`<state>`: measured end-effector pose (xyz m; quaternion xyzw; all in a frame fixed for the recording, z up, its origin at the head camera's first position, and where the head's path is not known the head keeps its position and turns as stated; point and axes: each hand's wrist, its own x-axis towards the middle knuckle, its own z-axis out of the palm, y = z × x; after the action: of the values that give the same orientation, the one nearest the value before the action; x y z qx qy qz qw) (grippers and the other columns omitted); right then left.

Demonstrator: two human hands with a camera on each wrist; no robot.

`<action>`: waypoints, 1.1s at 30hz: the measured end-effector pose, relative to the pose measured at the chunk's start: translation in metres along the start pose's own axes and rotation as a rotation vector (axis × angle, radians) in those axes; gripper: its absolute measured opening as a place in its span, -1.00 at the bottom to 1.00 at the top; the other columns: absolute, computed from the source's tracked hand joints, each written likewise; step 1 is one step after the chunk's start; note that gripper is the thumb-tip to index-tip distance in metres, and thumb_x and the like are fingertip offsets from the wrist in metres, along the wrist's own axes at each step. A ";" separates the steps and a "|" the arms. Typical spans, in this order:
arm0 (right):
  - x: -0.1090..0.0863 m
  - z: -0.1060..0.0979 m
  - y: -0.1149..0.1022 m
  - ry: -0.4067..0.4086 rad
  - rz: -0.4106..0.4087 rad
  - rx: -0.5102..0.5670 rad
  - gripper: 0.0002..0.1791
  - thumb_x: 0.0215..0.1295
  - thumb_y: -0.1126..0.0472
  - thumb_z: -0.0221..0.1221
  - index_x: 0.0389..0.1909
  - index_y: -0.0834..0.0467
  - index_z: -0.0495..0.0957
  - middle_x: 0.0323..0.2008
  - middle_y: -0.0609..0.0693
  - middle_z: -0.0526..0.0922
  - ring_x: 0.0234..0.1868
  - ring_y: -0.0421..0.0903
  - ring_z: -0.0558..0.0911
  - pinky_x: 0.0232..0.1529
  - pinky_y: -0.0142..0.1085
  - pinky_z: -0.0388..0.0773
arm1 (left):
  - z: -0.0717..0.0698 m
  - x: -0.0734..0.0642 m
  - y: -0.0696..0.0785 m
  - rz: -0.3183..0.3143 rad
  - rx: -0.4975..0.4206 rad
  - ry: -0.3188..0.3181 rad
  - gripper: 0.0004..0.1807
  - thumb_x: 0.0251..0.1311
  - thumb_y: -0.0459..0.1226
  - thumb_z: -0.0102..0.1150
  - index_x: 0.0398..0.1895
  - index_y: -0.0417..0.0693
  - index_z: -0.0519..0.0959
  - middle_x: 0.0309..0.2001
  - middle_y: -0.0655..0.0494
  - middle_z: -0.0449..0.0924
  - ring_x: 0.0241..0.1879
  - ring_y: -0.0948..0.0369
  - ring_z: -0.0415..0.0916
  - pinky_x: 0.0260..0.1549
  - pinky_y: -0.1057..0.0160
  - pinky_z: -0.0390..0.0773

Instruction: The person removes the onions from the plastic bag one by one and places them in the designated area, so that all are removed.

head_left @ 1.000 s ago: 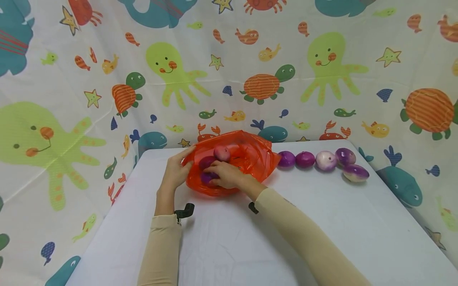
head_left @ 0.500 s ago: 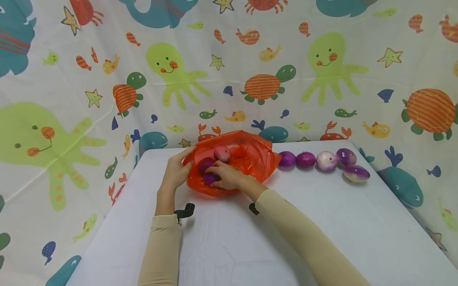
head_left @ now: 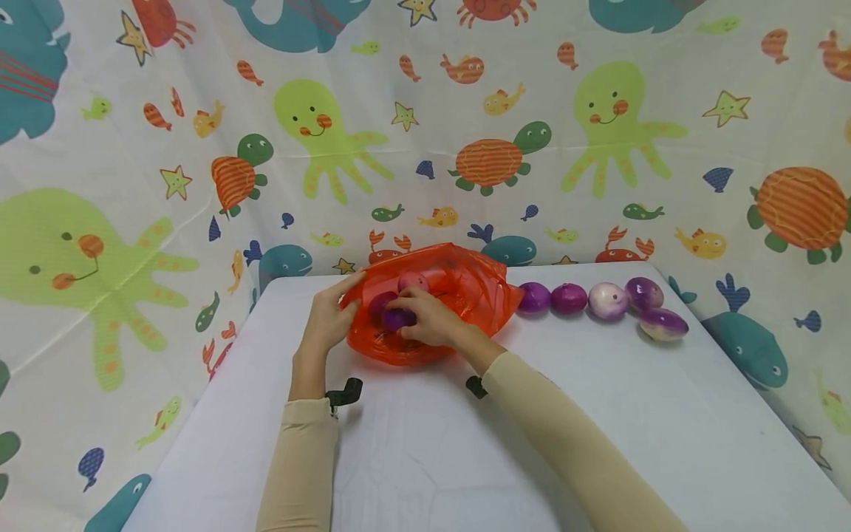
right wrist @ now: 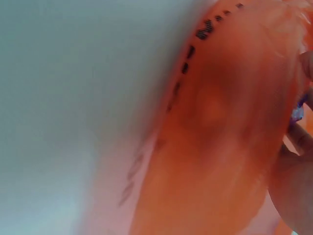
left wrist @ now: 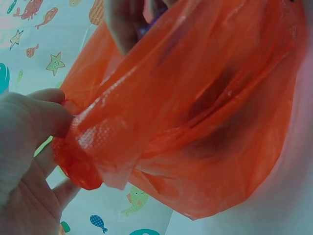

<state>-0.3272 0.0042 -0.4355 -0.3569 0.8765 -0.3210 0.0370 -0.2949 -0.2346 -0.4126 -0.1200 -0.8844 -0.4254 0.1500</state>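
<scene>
An orange-red plastic bag [head_left: 479, 295] lies with its mouth spread wide in the middle of the head view. My left hand [head_left: 329, 314] pinches the bag's left rim between thumb and fingers, as the left wrist view also shows. Inside the mouth, my right hand [head_left: 428, 319] grips a dark purple onion [head_left: 397, 320] from above. Beside it in the bag are another purple onion [head_left: 379, 303] and a pinkish onion [head_left: 414, 281], both partly covered by the right hand. Bag film hides most of the right hand's work in the right wrist view.
Right of the bag, several purple and whitish onions stand in a row, from a purple one [head_left: 534, 298] to a pale one [head_left: 608, 301] and an elongated purple-white one [head_left: 663, 324]. The white table [head_left: 598, 414] ends at a sea-animal curtain [head_left: 425, 133].
My right hand, gripping the purple onion, has risen slightly and moved a little right within the bag. My left hand stays on the rim; the row of onions is unchanged.
</scene>
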 end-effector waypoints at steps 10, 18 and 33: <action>-0.013 -0.023 -0.007 0.108 -0.044 0.073 -0.40 0.35 0.16 0.38 0.41 -0.09 0.53 0.42 0.01 0.40 0.37 0.06 0.47 0.23 -0.04 0.68 | 0.001 0.000 0.000 -0.026 -0.012 -0.013 -0.31 0.41 -0.48 0.14 0.53 0.25 0.41 0.52 0.20 0.39 0.56 -0.05 0.27 0.39 -0.19 0.44; -0.026 -0.036 -0.007 0.196 -0.087 0.089 -0.41 0.35 0.16 0.36 0.39 -0.10 0.53 0.40 -0.04 0.40 0.35 0.02 0.47 0.19 -0.06 0.70 | 0.000 0.001 0.001 -0.009 0.000 0.001 -0.33 0.40 -0.50 0.14 0.52 0.16 0.43 0.51 0.16 0.41 0.54 -0.07 0.30 0.39 -0.19 0.45; -0.047 -0.044 0.006 0.237 -0.083 0.110 -0.40 0.35 0.22 0.35 0.41 -0.08 0.53 0.47 -0.02 0.34 0.43 0.06 0.41 0.19 -0.01 0.70 | 0.002 0.000 0.003 -0.019 -0.010 -0.006 -0.34 0.40 -0.49 0.14 0.52 0.15 0.43 0.52 0.13 0.41 0.54 -0.08 0.30 0.32 -0.19 0.51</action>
<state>-0.3090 0.0619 -0.4121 -0.3499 0.8404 -0.4095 -0.0606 -0.2943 -0.2313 -0.4114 -0.1139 -0.8837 -0.4310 0.1425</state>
